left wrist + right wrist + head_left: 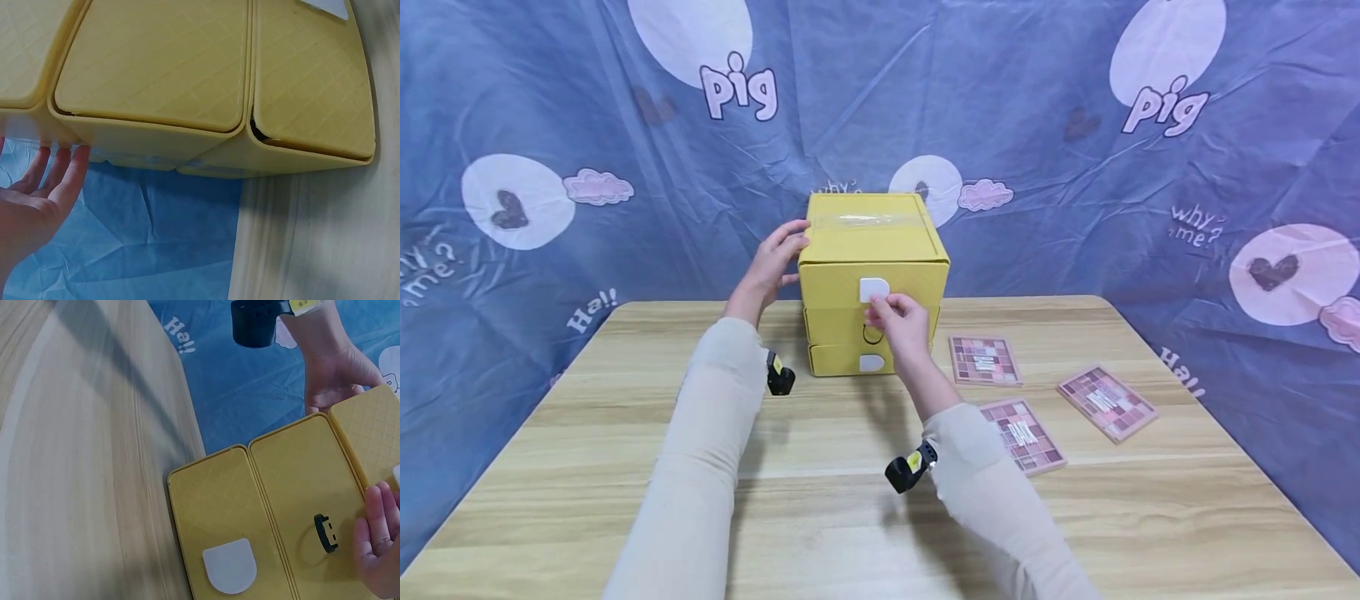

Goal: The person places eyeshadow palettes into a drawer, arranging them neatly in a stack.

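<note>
A yellow drawer box (874, 233) with three stacked drawers stands at the far middle of the table. My left hand (769, 268) lies against the box's upper left side, fingers extended along it. On the front of the top drawer, my right hand (904, 329) pinches the lower edge of a white tab handle (872, 289). The top drawer front (365, 419) stands slightly forward of the two below. Beneath it, the middle drawer bears a dark bracket-like handle (324, 533). The bottom drawer has another white tab (230, 565).
Three pink makeup palettes lie flat on the wooden table (820, 500): one beside the box (985, 361), one farther right (1108, 403), one partly behind my right sleeve (1022, 435). A blue printed cloth (850, 100) hangs behind the table.
</note>
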Demonstrator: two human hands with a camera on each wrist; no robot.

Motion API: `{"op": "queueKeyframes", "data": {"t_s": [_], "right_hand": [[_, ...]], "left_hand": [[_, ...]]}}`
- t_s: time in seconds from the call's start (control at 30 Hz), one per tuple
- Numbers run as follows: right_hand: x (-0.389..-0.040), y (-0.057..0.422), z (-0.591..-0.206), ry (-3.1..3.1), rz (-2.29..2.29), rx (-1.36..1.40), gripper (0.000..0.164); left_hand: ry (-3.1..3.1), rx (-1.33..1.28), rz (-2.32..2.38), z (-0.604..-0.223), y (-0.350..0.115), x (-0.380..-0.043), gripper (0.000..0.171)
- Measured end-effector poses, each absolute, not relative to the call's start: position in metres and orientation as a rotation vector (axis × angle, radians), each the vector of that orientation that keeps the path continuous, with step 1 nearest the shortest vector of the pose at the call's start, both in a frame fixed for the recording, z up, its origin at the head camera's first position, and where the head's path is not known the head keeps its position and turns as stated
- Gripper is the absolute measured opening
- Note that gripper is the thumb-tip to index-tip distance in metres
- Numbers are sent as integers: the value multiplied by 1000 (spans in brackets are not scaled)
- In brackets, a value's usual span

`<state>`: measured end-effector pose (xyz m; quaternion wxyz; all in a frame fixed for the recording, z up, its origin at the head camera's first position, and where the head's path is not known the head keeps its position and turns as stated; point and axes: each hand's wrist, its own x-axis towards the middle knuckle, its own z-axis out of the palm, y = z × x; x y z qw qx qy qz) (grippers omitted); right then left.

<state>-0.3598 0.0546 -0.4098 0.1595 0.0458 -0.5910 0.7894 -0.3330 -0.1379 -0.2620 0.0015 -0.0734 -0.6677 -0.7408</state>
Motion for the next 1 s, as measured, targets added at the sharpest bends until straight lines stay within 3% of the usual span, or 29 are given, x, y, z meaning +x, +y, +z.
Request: {"op": "queueKeyframes", "data": {"t_s": [0.3, 0.6, 0.87, 1.0], "right_hand": [[-367, 59, -438, -1594, 2260, 237, 31], [-345, 61, -441, -1573, 2233, 269, 31], [-329, 59, -445, -1505, 2216, 311, 11], [-321, 58, -447, -1490, 2176, 321, 15]], "left_hand": [[-2129, -246, -2285, -263, -139, -334, 40], [-2127, -236, -2275, -264, -139, -334, 41], [-2127, -247, -2263, -265, -138, -333, 40], [-2123, -249, -2259, -265, -138, -334, 40]]}}
